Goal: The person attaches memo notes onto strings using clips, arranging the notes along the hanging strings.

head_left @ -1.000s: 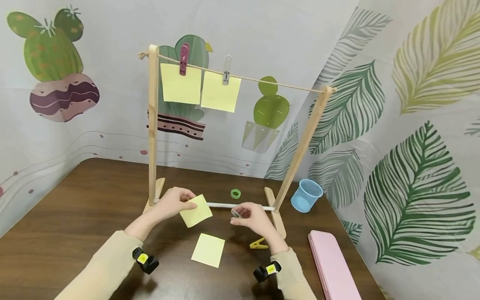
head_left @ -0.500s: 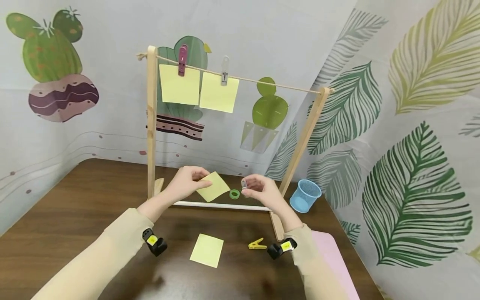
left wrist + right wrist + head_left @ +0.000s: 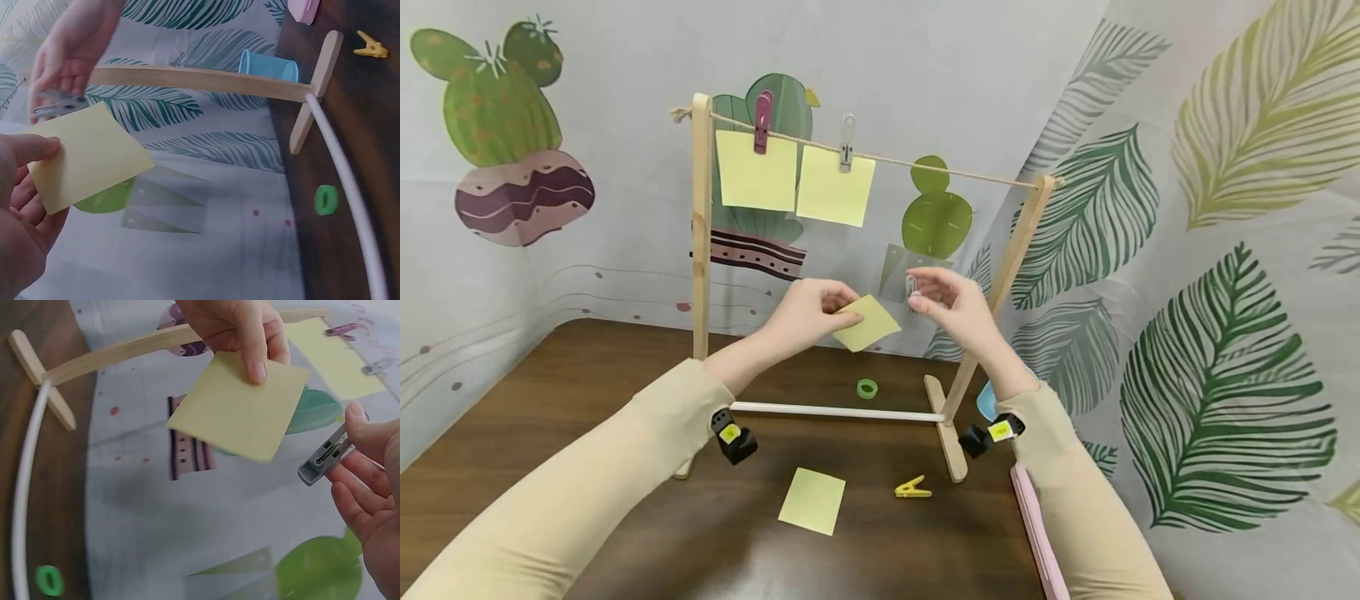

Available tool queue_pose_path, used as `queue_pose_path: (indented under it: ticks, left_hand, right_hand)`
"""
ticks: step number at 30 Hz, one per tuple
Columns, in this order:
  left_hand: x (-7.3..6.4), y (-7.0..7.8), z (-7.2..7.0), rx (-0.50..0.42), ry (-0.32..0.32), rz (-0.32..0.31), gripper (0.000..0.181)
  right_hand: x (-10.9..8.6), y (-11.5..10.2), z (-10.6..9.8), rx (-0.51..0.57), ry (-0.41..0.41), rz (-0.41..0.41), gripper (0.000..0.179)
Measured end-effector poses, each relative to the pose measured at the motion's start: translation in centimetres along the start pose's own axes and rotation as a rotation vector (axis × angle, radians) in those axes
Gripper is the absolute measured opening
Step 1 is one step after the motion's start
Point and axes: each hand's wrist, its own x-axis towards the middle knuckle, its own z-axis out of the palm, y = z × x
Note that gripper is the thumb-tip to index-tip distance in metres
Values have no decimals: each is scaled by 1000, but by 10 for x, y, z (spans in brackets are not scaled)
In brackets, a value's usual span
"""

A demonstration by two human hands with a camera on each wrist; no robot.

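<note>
My left hand [image 3: 812, 315] pinches a yellow sticky note [image 3: 869, 325] between thumb and fingers, raised in front of the wooden frame. To its right, my right hand [image 3: 953, 305] holds a clear grey clothespin [image 3: 322, 461] by thumb and fingertips, a short gap from the note. Above both hands runs a string [image 3: 917, 164] tied between the frame's posts. On it hang two yellow sticky notes, the left one [image 3: 757, 173] under a dark pink clothespin [image 3: 763, 122], the right one [image 3: 835, 190] under a clear clothespin [image 3: 847, 142].
On the brown table [image 3: 647, 533] lie another sticky note [image 3: 812, 501], a yellow clothespin [image 3: 913, 487] and a green ring [image 3: 867, 388]. A white bar [image 3: 835, 411] joins the frame's feet. A blue mesh cup [image 3: 269, 65] and a pink case [image 3: 1036, 533] are at the right, partly hidden by my arm.
Both hands have risen from low over the table toward the string and shifted right, carrying the sticky note and the clothespin. The hanging notes stay in place.
</note>
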Motion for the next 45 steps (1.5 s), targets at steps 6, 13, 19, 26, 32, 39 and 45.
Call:
queue_pose_path:
  ticks: [6, 13, 19, 26, 32, 39, 45]
  left_hand:
    - [27, 23, -4, 37, 31, 52, 16]
    - [47, 47, -11, 13, 76, 35, 19]
    - [63, 59, -18, -24, 118, 3, 23]
    - [75, 67, -18, -96, 201, 2, 26]
    - [78, 73, -15, -196, 292, 15, 29]
    - [83, 68, -10, -290, 368, -17, 31]
    - [83, 63, -8, -316, 409, -69, 34]
  right_hand:
    - [30, -24, -19, -39, 57, -55, 36]
    - [56, -46, -36, -66, 140, -109, 33]
    - [73, -67, -47, 27, 222, -104, 27]
    - [91, -86, -56, 175, 298, -74, 19]
    - [104, -100, -57, 208, 334, -20, 14]
    - [113, -105, -53, 186, 352, 54, 9]
    - [116, -106, -52, 175, 372, 98, 7]
